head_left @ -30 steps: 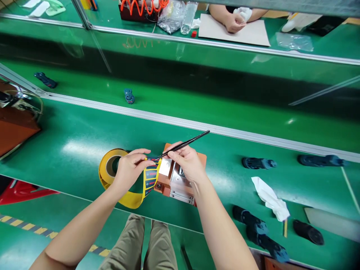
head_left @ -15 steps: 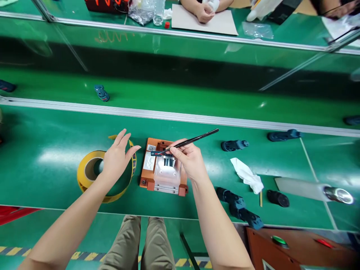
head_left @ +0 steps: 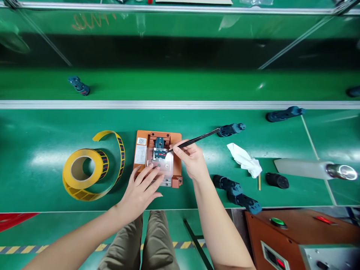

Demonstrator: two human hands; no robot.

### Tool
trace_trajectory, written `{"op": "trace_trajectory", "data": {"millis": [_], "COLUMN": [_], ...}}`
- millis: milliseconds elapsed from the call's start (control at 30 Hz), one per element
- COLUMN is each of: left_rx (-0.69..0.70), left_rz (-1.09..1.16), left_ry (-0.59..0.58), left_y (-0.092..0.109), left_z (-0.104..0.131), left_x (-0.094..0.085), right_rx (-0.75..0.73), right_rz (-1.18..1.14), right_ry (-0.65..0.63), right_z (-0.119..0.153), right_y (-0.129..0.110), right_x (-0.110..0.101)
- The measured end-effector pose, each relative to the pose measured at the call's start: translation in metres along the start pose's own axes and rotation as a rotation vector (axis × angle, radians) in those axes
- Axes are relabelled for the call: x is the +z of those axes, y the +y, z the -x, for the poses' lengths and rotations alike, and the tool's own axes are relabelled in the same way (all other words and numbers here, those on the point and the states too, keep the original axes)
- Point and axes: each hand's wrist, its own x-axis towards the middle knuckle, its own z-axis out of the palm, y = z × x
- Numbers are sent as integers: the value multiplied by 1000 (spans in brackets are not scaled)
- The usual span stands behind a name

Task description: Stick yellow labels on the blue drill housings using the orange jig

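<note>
Pinching tweezers (head_left: 201,138) at the label (head_left: 158,154) with my right hand (head_left: 194,160), I rest my left hand (head_left: 138,195), fingers spread, at seven o'clock on the clear plate (head_left: 169,173) — maybe steadying it.

QR code (head_left: 142,141) on the orange fixture (head_left: 176,165) — red lettering (head_left: 160,154) on the dark label (head_left: 156,156), too small for reading.

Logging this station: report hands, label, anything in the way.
Right hand gripping black tweezers; left hand open on clear plate. Dark label at tips, over orange fixture. Tweezers' rear overlaps blue housing in view; contact unclear.
</note>
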Motion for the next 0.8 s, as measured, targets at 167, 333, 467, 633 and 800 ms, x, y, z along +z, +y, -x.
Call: {"op": "trace_trajectory", "data": {"millis": [167,333,467,633,800], "left_rx": [-13,-13,-21,-13,0], "left_rz": [-19,-21,-13,-36,-84], "left_ry": [-8,3,11,-9,-55], "left_y": [-2,-1,1,1,-5], "left_z": [2,1,0,-1,-9], "left_x": [6,5,4,1,-5], "right_rx": [-22,-33,-40,-29,-56], "right_rz": [3,3,10,2,-6], "right_ry": [-13,-20,-30,-42,-67], "right_z": [-1,-1,-2,-2,-4], "right_y": [4,7,6,3,4], "right_x": [-1,-2,-2,-2,-3]}}
